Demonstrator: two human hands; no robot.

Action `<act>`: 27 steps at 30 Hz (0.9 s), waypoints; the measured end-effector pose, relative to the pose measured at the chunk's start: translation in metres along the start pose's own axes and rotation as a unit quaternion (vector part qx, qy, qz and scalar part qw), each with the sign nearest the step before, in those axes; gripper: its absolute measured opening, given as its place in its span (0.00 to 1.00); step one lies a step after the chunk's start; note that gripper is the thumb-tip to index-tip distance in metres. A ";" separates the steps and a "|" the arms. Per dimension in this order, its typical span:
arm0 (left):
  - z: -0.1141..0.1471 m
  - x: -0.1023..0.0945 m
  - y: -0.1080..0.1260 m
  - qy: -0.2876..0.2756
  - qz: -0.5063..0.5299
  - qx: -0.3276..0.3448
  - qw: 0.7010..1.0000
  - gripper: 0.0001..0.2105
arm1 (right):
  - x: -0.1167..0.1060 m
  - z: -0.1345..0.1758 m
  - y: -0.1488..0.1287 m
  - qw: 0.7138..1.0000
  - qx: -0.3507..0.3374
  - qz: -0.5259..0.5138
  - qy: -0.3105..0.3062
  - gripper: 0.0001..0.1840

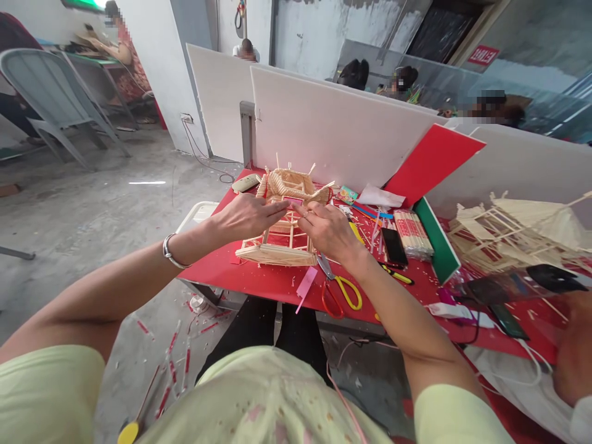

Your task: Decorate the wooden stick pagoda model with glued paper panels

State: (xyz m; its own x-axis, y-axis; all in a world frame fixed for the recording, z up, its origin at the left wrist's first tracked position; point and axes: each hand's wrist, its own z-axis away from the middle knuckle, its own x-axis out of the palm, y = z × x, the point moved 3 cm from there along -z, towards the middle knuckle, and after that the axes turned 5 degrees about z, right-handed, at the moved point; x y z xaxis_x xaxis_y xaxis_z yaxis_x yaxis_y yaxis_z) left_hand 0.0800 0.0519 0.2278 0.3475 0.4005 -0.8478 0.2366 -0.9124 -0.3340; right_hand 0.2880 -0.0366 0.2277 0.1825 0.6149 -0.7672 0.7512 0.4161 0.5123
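Observation:
A model building of pale wooden sticks (277, 254) stands on the red table in front of me, with a curved roof and an open frame of posts. Under the roof edge a small pink piece (293, 200) shows between my fingertips. My left hand (252, 217) reaches in from the left, its fingers pressed together and tips at the pink piece. From the right, my right hand (329, 228) meets it with bent, closed fingers at the piece's other end. The exact grip is partly hidden by the fingers.
Scissors with red and yellow handles (340, 293) lie near the front edge, beside a pink strip (306, 282). A phone (394, 246) and packed sticks (413, 233) are to the right. Another stick model (504, 231) stands farther right, near a co-worker's arm (573, 345). White panels (333, 129) rise behind.

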 end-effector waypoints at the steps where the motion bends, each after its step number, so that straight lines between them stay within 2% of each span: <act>1: 0.001 0.001 -0.001 0.003 0.002 -0.006 1.000 0.21 | 0.000 0.001 0.001 1.000 0.001 0.004 0.001 0.18; 4: 0.007 0.003 -0.004 0.034 0.004 -0.016 0.999 0.18 | -0.001 0.007 0.002 1.000 0.005 0.016 0.009 0.18; 7: 0.012 0.002 -0.005 0.092 0.018 -0.038 0.995 0.14 | -0.003 0.012 0.002 0.999 0.009 0.026 0.030 0.17; 10: 0.012 -0.002 -0.003 0.144 0.034 -0.091 0.985 0.12 | -0.004 0.009 0.000 0.998 0.024 0.032 0.047 0.17; 12: 0.010 -0.006 -0.001 0.162 0.028 -0.139 0.976 0.13 | -0.002 0.004 0.000 0.997 0.062 0.017 0.038 0.18; 14: 0.006 -0.008 0.002 0.165 0.028 -0.178 0.970 0.14 | 0.002 -0.002 0.000 0.994 0.106 -0.003 0.020 0.19; 16: 0.002 -0.008 0.004 0.156 0.039 -0.188 0.969 0.15 | 0.007 -0.007 0.000 0.992 0.128 -0.010 0.006 0.23; 22: -0.004 0.003 0.003 0.124 0.046 -0.207 0.969 0.15 | 0.022 -0.009 0.002 0.990 0.139 0.032 -0.011 0.26; 27: 0.003 0.014 0.003 0.093 0.039 -0.217 0.971 0.16 | 0.017 0.001 0.004 0.989 0.145 0.036 -0.022 0.25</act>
State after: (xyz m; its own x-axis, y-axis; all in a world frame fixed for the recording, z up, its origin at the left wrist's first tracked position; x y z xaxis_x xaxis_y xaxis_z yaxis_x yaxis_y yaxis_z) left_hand 0.0829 0.0550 0.2140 0.5285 0.3773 -0.7605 0.5487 -0.8354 -0.0331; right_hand 0.2945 -0.0252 0.2164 0.2646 0.6042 -0.7516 0.8844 0.1587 0.4390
